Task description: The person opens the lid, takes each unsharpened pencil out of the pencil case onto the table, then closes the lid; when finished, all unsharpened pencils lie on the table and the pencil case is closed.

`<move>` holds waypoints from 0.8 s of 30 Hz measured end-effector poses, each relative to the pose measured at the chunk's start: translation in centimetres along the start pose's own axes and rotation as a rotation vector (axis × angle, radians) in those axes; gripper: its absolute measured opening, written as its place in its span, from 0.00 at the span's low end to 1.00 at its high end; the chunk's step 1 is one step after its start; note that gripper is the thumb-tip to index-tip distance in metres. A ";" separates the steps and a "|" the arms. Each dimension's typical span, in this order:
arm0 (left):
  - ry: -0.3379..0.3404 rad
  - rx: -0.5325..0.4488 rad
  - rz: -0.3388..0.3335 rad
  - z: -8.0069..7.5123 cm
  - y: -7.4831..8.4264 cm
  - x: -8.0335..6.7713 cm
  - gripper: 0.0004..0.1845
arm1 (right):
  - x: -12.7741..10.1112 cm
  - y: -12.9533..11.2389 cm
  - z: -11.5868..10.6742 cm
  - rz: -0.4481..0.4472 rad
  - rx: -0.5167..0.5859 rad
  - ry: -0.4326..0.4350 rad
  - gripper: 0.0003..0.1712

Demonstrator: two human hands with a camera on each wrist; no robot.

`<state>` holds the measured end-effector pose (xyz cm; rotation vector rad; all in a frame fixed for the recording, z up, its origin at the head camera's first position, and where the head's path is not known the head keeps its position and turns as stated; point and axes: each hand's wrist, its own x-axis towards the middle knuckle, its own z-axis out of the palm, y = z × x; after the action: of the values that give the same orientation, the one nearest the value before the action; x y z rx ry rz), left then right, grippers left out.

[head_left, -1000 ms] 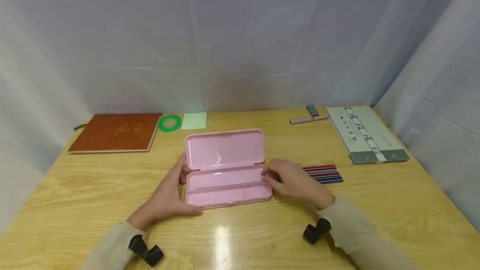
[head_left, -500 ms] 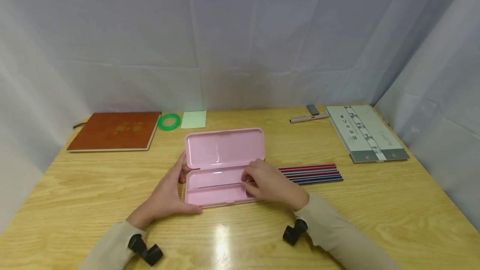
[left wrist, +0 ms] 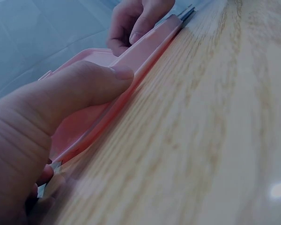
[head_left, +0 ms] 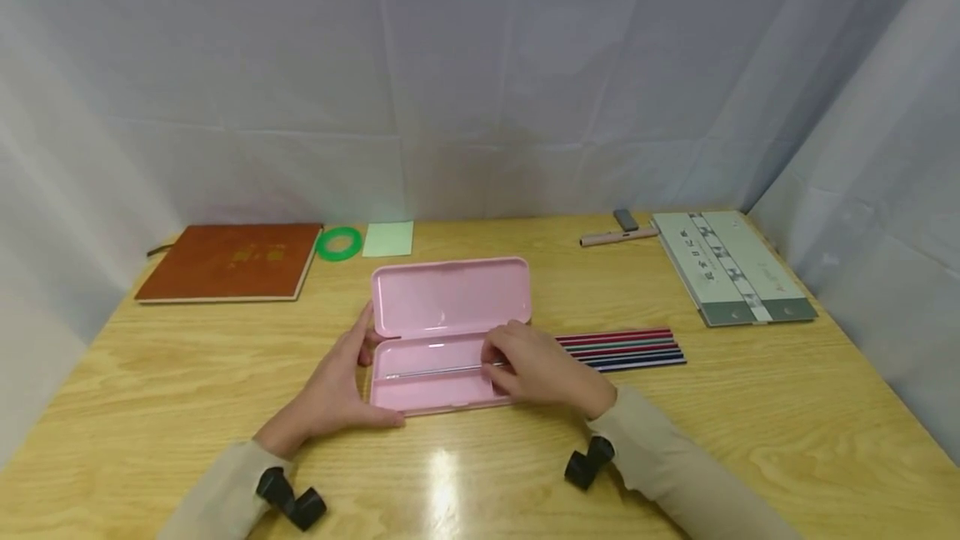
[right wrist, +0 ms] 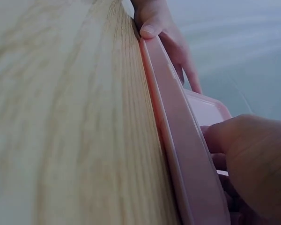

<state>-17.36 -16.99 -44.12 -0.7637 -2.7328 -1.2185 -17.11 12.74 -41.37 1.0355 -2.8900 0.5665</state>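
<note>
A: How many of each do we count on the bench (head_left: 750,407)?

B: One pink pencil case (head_left: 450,332), lid open, in the middle. One silver pencil (head_left: 435,372) lying lengthwise in its tray. One row of coloured pencils (head_left: 630,348) just right of the case; we cannot count them singly. One brown notebook (head_left: 225,263) far left, one green tape ring (head_left: 338,244) and one pale green note pad (head_left: 388,240) beside it. One pink pen (head_left: 611,237), one small grey eraser (head_left: 625,219) and one long printed box (head_left: 731,267) far right.

A: And where does the case sit against each grip?

B: We see the left hand (head_left: 333,390) wrapped round the case's left end, thumb on the near rim, fingers behind. The right hand (head_left: 543,367) rests inside the tray's right part, its fingers pinching the right end of the silver pencil
</note>
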 end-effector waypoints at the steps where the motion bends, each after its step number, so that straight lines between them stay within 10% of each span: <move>1: 0.000 0.000 0.000 0.0 0.0 0.0 0.80 | 0.0 0.0 0.1 -0.010 0.004 -0.002 0.04; 15: 0.016 -0.004 0.019 -0.2 -0.3 -0.2 0.80 | -0.3 -0.1 -0.2 -0.135 -0.002 0.085 0.03; 24: 0.011 -0.015 0.016 0.1 -0.4 -0.1 0.80 | -7.0 3.6 -1.4 -0.103 0.022 0.314 0.06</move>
<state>-17.44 -17.20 -44.43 -0.7757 -2.7067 -1.2378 -14.02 20.04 -42.19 0.9887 -2.5496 0.6864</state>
